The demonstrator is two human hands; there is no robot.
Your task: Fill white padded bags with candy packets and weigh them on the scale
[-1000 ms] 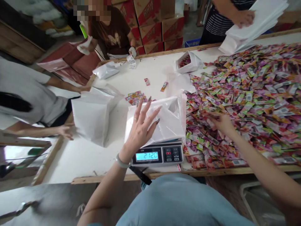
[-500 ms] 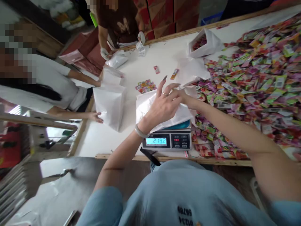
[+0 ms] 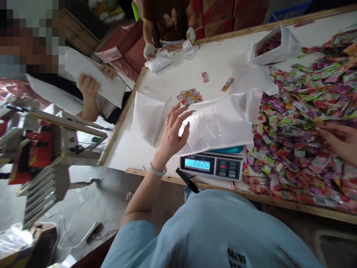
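Observation:
My left hand is open, its fingers spread over the left end of a white padded mailer bag. That bag lies flat across a digital scale, whose lit display shows digits like 2320. At the right edge my right hand, partly cut off, reaches onto a heap of small colourful packets. Its visible fingers are stretched out at the packets; nothing held shows clearly. A few loose packets lie beyond the bag.
A standing white bag is left of my left hand. An open bag of packets lies at the back. One co-worker's hands hold a white bag at left; another person's gloved hands are at the far edge. The wooden table edge runs before me.
My right hand has left the bag and moved right to the packet heap. My left hand has drawn left along the bag. The scale digits changed, and the left co-worker has lifted a bag.

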